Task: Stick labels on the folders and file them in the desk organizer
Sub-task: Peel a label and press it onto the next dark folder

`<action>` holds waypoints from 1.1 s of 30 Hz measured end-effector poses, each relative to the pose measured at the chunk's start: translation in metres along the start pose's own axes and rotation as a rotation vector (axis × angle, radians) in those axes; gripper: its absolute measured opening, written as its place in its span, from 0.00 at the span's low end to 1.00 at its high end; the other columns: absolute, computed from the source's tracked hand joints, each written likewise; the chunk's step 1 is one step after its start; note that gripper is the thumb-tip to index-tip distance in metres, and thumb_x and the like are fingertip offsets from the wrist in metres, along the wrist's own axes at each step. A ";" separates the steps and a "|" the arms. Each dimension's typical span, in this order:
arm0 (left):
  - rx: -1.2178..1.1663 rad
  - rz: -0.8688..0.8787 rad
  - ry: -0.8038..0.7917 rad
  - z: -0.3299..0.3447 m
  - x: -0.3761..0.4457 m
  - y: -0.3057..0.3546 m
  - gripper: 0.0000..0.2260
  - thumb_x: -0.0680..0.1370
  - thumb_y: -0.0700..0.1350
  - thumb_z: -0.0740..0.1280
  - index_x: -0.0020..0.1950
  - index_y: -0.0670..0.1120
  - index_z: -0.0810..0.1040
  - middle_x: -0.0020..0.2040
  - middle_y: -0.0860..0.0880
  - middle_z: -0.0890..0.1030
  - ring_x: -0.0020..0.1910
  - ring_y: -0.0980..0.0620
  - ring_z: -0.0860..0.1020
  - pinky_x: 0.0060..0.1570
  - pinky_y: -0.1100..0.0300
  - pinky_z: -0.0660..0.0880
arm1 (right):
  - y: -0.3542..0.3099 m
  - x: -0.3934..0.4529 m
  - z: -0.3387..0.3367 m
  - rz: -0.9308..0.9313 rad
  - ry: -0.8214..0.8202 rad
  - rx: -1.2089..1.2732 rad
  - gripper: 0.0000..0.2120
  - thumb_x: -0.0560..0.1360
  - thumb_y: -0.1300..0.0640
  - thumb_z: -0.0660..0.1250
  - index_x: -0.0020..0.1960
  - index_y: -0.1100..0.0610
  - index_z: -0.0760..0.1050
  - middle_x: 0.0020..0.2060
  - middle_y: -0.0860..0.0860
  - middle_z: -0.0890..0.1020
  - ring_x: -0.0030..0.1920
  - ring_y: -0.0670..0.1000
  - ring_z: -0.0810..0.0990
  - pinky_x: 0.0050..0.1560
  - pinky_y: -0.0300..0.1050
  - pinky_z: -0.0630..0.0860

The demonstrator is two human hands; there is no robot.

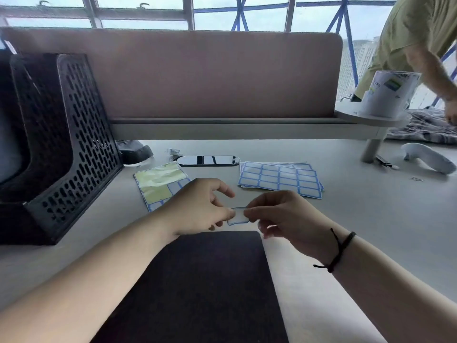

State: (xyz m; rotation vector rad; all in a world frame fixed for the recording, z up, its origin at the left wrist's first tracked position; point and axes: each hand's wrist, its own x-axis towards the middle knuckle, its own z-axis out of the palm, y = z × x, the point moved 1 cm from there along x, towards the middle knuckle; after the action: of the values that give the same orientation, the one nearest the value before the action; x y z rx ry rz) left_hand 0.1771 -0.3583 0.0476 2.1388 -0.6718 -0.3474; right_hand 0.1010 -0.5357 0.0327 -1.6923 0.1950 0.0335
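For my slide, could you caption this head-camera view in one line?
Both hands, left hand and right hand, pinch one blue-edged label above a dark folder beside the desk organizer.

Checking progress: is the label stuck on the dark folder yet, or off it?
Off it. Both hands, left and right, pinch the label above the dark folder.

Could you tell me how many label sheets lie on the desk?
2 for certain: a partly peeled sheet left of the hands, and a full sheet to the right, topping a small stack that hides more sheets.
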 end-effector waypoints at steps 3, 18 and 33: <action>0.001 -0.019 0.008 0.006 0.001 -0.001 0.12 0.75 0.44 0.73 0.56 0.53 0.78 0.36 0.50 0.85 0.34 0.56 0.82 0.35 0.61 0.76 | 0.005 0.001 -0.004 0.017 0.063 -0.029 0.03 0.73 0.62 0.75 0.42 0.60 0.82 0.34 0.54 0.80 0.31 0.51 0.75 0.31 0.44 0.72; 0.009 -0.098 -0.032 0.015 -0.001 -0.015 0.14 0.74 0.46 0.74 0.57 0.55 0.76 0.39 0.51 0.86 0.38 0.54 0.82 0.50 0.54 0.78 | 0.012 0.007 -0.004 0.035 0.123 -0.226 0.21 0.67 0.63 0.80 0.55 0.54 0.75 0.30 0.54 0.81 0.24 0.48 0.75 0.25 0.41 0.71; 0.283 0.005 -0.029 0.029 -0.008 -0.014 0.14 0.75 0.53 0.71 0.58 0.60 0.73 0.40 0.54 0.82 0.39 0.59 0.78 0.38 0.63 0.70 | 0.018 0.004 -0.002 0.041 0.126 -0.419 0.18 0.66 0.63 0.78 0.50 0.53 0.73 0.29 0.55 0.81 0.25 0.52 0.75 0.26 0.45 0.73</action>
State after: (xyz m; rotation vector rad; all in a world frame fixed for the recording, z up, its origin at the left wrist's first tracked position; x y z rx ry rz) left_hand 0.1614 -0.3654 0.0184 2.4026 -0.7813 -0.2955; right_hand 0.1023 -0.5399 0.0149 -2.1100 0.3349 -0.0025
